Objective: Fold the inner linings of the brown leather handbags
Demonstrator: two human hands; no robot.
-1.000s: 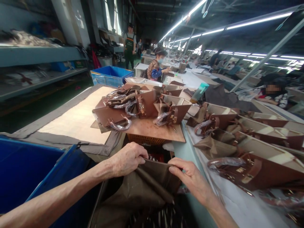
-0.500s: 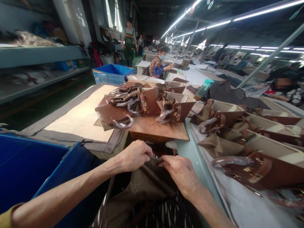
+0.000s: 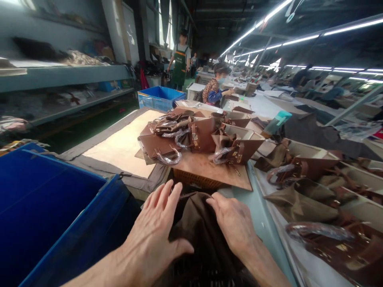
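My left hand (image 3: 152, 227) is open, my right hand (image 3: 235, 219) pinches brown fabric (image 3: 197, 219), looks unfinished, nearby handbags (image 3: 205, 131) look assembled, remainder unclear.

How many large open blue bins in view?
2: the near bin at lower left, and the far bin, beyond the pale sheet. Others may be hidden behind the tables and bags.
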